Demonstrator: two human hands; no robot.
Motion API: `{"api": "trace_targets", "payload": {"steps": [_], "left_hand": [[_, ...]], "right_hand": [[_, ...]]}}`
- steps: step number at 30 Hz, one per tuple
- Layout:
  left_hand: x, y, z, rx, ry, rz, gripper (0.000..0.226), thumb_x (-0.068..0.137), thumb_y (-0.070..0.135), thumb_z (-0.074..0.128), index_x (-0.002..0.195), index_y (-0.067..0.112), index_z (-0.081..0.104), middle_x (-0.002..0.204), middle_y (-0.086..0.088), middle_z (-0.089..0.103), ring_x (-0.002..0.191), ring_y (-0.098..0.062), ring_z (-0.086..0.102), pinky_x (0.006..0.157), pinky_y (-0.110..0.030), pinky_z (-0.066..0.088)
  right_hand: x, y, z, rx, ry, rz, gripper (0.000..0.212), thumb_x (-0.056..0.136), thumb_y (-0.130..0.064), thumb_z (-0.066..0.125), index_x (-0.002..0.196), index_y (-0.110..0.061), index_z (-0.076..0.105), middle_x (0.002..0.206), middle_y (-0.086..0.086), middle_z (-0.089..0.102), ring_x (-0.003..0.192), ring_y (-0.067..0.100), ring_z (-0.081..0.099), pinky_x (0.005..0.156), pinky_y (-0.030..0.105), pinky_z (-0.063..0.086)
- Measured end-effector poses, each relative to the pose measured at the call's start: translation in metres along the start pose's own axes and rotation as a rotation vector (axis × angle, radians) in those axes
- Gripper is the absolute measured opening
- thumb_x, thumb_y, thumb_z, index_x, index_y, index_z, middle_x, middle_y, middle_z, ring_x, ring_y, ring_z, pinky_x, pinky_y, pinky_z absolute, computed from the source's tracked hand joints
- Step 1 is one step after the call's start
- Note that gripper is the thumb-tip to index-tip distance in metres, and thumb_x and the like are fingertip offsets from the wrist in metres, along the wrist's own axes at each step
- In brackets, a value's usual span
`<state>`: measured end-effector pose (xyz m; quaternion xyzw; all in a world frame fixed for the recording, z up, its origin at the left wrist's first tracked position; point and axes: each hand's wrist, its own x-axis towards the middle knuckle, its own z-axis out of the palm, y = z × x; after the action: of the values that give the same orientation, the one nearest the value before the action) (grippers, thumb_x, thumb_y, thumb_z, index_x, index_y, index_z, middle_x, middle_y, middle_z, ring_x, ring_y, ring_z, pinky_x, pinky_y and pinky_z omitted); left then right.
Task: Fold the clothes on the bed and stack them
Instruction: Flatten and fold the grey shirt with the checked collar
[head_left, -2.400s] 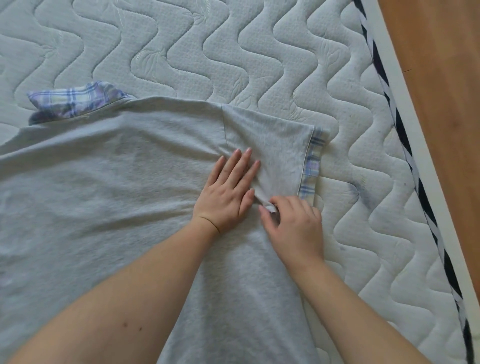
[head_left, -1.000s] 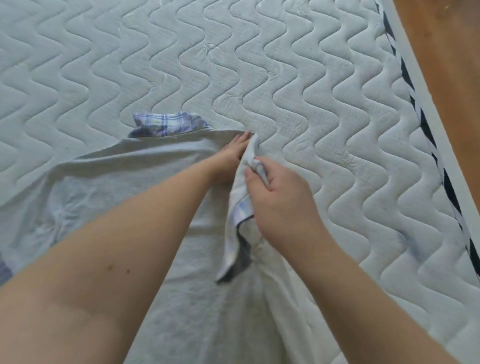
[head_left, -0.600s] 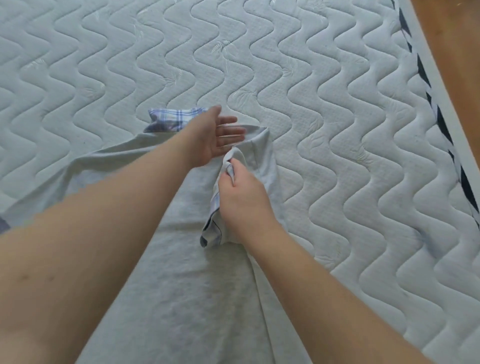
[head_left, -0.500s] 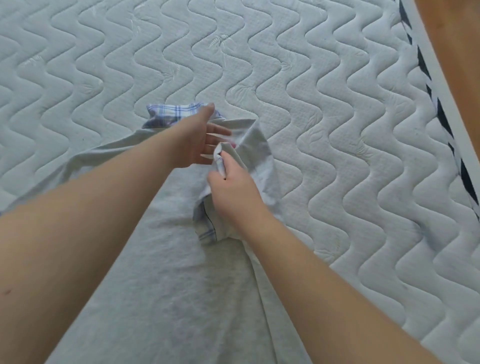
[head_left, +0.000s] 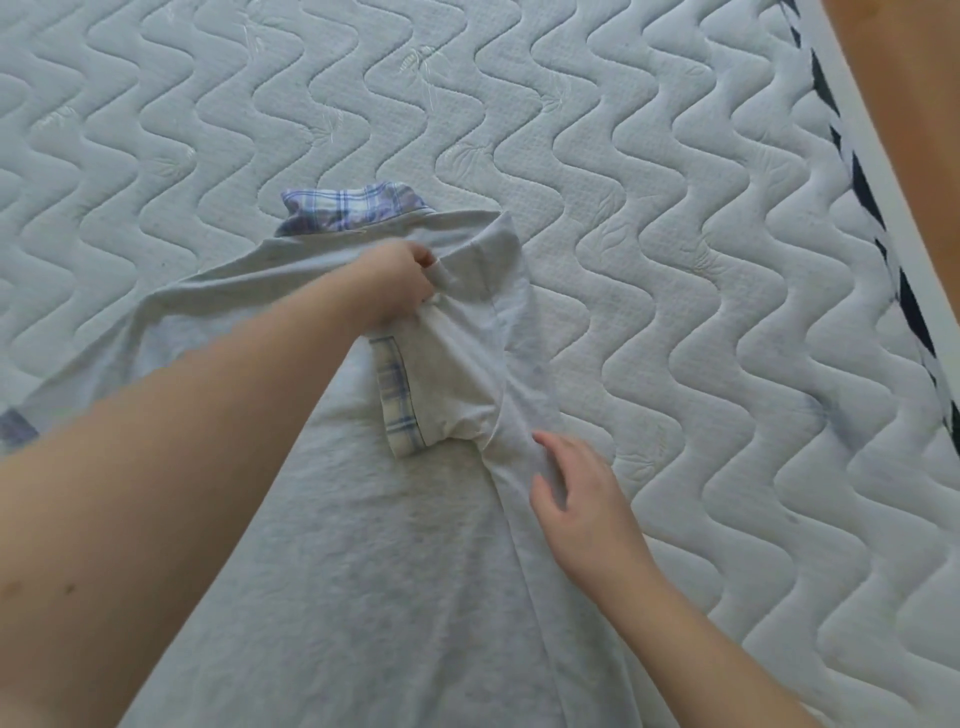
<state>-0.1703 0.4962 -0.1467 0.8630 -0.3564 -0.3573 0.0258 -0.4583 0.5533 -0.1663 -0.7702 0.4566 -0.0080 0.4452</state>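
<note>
Since half a second ago the right hand (head_left: 582, 499) has let go of the sleeve (head_left: 457, 358) and dropped back toward the viewer; the left hand (head_left: 397, 283) has closed onto the cloth near the shoulder. The sleeve now lies folded inward, flat on the shirt body.

Nearest: both forearms enter from the bottom edge, the left one crossing much of the grey shirt (head_left: 363, 571). The right hand is relaxed, fingers spread and straight, fingertips resting on the shirt's right side fold just below the armpit. It holds nothing.

Mid: the folded sleeve, its plaid cuff (head_left: 397, 405) pointing toward the shirt's middle. The shirt's right edge runs as a straight fold from shoulder down toward the viewer.

Further: the left hand pinches a ridge of grey cloth at the top of the sleeve. Just beyond it, the plaid collar (head_left: 348, 210) lies at the shirt's far edge.

Beyond and to the right: bare quilted mattress (head_left: 675, 260) on all far sides. Its striped border (head_left: 883, 249) runs along the right, with wooden floor (head_left: 909, 104) past it.
</note>
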Motion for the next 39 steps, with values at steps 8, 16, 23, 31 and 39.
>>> {"api": "trace_targets", "payload": {"steps": [8, 16, 23, 31, 39], "left_hand": [[0.023, 0.045, -0.004, 0.083, 0.110, 0.062, 0.047, 0.096, 0.045, 0.054, 0.123, 0.007, 0.063, 0.120, -0.012, 0.065, 0.112, -0.032, 0.059, 0.084, -0.033, 0.044], [0.050, 0.070, 0.010, 0.048, 0.064, 0.079, 0.040, 0.100, 0.031, 0.051, 0.124, 0.001, 0.061, 0.126, -0.018, 0.062, 0.117, -0.033, 0.057, 0.094, -0.035, 0.045], [0.070, 0.075, 0.010, 0.004, 0.145, 0.138, 0.034, 0.093, 0.026, 0.064, 0.124, 0.013, 0.063, 0.125, -0.008, 0.066, 0.115, -0.026, 0.060, 0.092, -0.029, 0.045], [0.053, 0.078, 0.032, -0.153, 0.344, 0.202, 0.031, 0.094, 0.026, 0.055, 0.126, 0.023, 0.055, 0.121, -0.001, 0.062, 0.115, -0.022, 0.056, 0.098, -0.038, 0.044], [-0.082, 0.039, 0.081, -0.565, 0.678, 0.182, 0.013, 0.097, 0.030, 0.051, 0.089, 0.020, 0.052, 0.072, 0.012, 0.054, 0.065, 0.005, 0.050, 0.060, -0.005, 0.034]], "right_hand": [[0.032, -0.003, -0.003, -0.031, 0.039, -0.006, 0.053, 0.095, -0.015, 0.054, 0.146, -0.014, 0.041, 0.148, 0.002, 0.042, 0.137, 0.017, 0.034, 0.115, 0.025, 0.020], [0.055, 0.022, 0.000, 0.192, 0.100, 0.226, 0.044, 0.087, -0.019, 0.070, 0.127, -0.010, 0.052, 0.112, 0.000, 0.051, 0.102, 0.015, 0.052, 0.099, 0.031, 0.043], [0.084, 0.034, 0.004, 0.099, 0.058, 0.298, 0.039, 0.085, -0.036, 0.072, 0.111, -0.011, 0.056, 0.098, -0.003, 0.046, 0.101, 0.019, 0.052, 0.088, 0.028, 0.041], [0.086, 0.034, 0.005, 0.053, 0.015, 0.317, 0.044, 0.086, -0.035, 0.072, 0.116, -0.009, 0.052, 0.119, 0.009, 0.052, 0.114, 0.026, 0.050, 0.103, 0.038, 0.037], [0.080, 0.032, 0.002, 0.048, 0.006, 0.295, 0.043, 0.088, -0.037, 0.068, 0.117, -0.009, 0.053, 0.126, 0.013, 0.050, 0.116, 0.028, 0.052, 0.105, 0.037, 0.038]]}}
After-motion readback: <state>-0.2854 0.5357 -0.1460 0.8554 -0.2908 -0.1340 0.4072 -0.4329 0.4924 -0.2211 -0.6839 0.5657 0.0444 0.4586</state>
